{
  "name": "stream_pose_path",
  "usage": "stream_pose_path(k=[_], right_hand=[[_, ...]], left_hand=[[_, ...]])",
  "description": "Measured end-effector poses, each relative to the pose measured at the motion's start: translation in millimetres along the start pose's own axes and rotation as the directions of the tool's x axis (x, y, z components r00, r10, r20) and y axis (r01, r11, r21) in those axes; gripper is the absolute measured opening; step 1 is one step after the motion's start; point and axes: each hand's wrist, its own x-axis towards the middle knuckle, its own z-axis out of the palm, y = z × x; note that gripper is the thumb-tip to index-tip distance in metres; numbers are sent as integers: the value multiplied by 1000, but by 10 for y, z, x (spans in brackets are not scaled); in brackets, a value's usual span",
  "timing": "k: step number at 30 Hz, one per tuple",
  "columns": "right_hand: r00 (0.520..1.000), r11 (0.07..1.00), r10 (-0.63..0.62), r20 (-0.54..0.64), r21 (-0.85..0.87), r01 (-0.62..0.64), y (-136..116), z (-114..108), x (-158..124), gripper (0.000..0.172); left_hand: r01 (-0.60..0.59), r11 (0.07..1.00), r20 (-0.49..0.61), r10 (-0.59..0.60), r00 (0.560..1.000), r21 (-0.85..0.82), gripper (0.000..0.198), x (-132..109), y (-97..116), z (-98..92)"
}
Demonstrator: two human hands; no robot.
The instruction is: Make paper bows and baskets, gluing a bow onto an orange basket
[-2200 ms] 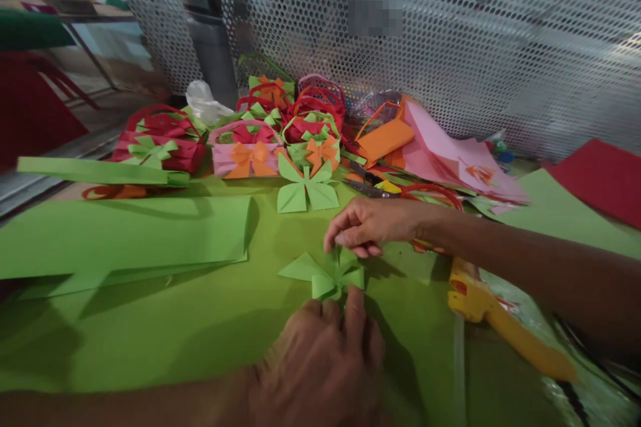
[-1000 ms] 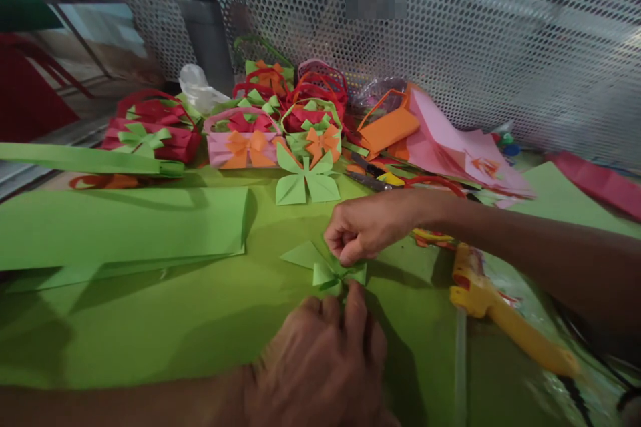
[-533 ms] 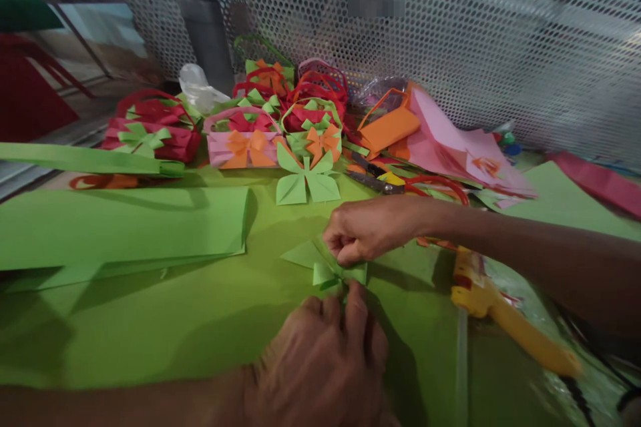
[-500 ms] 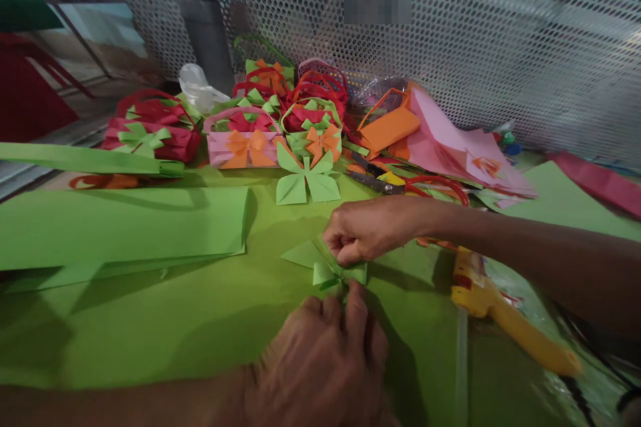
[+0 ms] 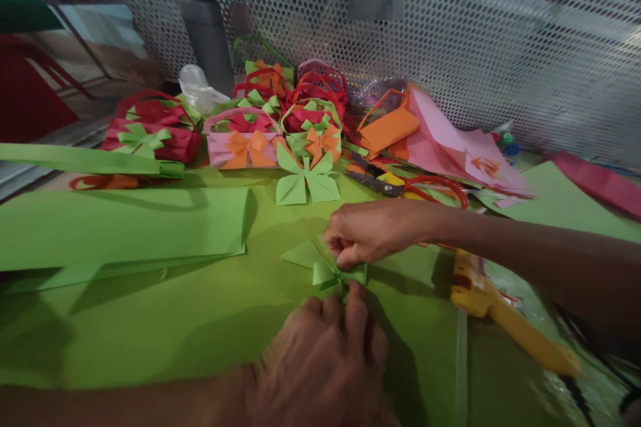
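Note:
A light green paper bow (image 5: 324, 275) lies on the green table surface, one pointed tail (image 5: 302, 255) reaching left. From the right comes my right hand (image 5: 368, 230), its fingers curled and pinched down on the middle of the bow. My left hand (image 5: 325, 353) reaches in from the lower left and presses its fingertips against the bow's near side. Both hands cover part of the bow, so its centre is mostly hidden. Just beyond them rests a flat green paper bow cutout (image 5: 308, 183) with four rounded lobes.
Small paper baskets (image 5: 245, 147) with bows stand at the back. Folded green paper (image 5: 125, 223) lies left. Red-handled scissors (image 5: 375, 183) lie behind my right hand. A yellow glue gun (image 5: 521, 333) sits on the right, near my right forearm. A perforated metal panel (image 5: 300, 7) rises behind.

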Motion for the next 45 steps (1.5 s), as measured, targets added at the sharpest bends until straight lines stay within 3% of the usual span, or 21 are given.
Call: stream_pose_path(k=[3, 14, 32, 45], right_hand=[[1000, 1000, -10, 0, -10, 10, -7, -9, 4, 12], [1000, 998, -23, 14, -50, 24, -43, -38, 3, 17], [999, 1000, 21, -42, 11, -20, -33, 11, 12, 11], [994, 997, 81, -74, 25, -80, -49, 37, -9, 9]], left_hand=[[-6, 1000, -1, 6, 1000, 10, 46, -3, -10, 1], [2, 998, -170, 9, 985, 65, 44, -17, -10, 68], [9, 999, -85, -5, 996, 42, 46, -15, -5, 48], [-2, 999, -145, 9, 989, 54, 49, -36, -3, 60]])
